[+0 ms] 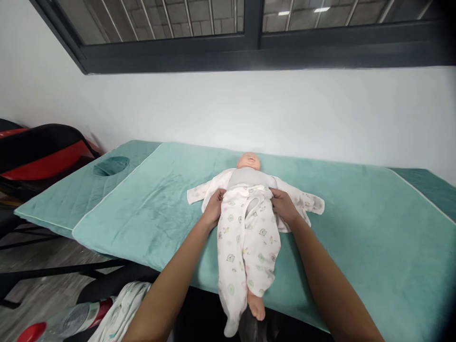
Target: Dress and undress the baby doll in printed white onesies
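A baby doll [248,160] lies on its back on the green padded bed, its head toward the wall. White patterned trousers [231,251] cover its legs; one bare foot [256,306] shows at the right cuff, while the left trouser leg hangs past the bed's edge. Under the doll a white patterned jacket [310,202] is spread, sleeves out to both sides. My left hand [214,206] is closed on the waistband at the left hip. At the opposite hip, my right hand [283,203] pinches the same waistband.
The green bed [142,223] runs along a white wall below a dark-framed window [252,52]. A face hole [112,166] is at its left end. Black and red chairs [46,156] stand at left. A red-capped bottle [67,320] and folded patterned cloth [121,311] lie lower left.
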Tool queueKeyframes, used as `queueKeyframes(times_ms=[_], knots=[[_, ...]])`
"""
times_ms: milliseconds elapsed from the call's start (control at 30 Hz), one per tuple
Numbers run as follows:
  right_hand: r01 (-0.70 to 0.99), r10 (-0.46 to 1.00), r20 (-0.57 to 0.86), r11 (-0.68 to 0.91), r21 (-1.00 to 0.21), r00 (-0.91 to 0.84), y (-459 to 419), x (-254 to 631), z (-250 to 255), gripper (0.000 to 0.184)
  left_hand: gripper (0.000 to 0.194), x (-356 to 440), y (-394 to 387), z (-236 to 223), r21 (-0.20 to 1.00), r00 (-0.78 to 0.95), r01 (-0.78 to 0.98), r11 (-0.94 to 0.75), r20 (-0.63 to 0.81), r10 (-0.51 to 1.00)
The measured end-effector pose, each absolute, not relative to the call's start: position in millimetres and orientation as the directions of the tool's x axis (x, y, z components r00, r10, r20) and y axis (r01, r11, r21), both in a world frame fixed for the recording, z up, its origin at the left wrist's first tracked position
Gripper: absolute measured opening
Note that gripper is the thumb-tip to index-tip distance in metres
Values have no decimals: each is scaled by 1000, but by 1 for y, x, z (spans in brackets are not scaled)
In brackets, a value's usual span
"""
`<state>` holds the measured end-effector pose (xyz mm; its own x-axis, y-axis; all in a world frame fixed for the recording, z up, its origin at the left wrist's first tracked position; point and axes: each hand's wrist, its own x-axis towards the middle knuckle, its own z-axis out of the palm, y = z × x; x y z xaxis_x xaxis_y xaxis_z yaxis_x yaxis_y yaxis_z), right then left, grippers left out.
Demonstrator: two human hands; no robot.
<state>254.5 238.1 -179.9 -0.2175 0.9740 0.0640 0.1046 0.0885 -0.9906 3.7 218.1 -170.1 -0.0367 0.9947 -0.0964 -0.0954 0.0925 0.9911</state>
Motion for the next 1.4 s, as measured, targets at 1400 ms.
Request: queueKeyframes(times_ms=[1400], knots=[[341,890,443,450,-825,-103,269,248,-153,15,24,-4,274,-153,885,46,344,-313,318,947]])
